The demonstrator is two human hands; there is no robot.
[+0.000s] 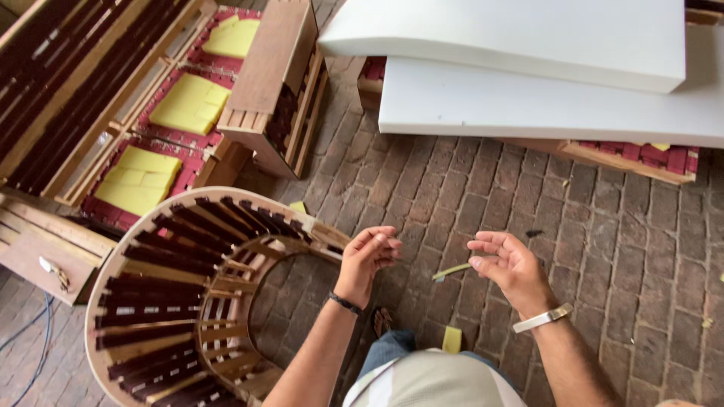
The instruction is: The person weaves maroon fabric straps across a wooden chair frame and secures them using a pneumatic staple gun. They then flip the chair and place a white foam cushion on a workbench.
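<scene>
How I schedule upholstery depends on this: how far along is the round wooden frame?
Done: the round wooden slatted frame already carries dark straps across its ribs. In hand: the left hand pinches its fingers by the frame's rim and the right hand is open near a thin yellow scrap; a grip on anything is unclear. Probably left: padding, since the white foam slabs lie apart.

1. The curved wooden chair frame (181,294) lies on its side on the brick paving, just left of the left hand. It is a pale bent-wood tub shape with dark webbing straps stretched across its ribs, and its open hollow faces up toward the camera.
2. A thin yellow-green strip (451,270) lies flat on the bricks between both hands.
</scene>
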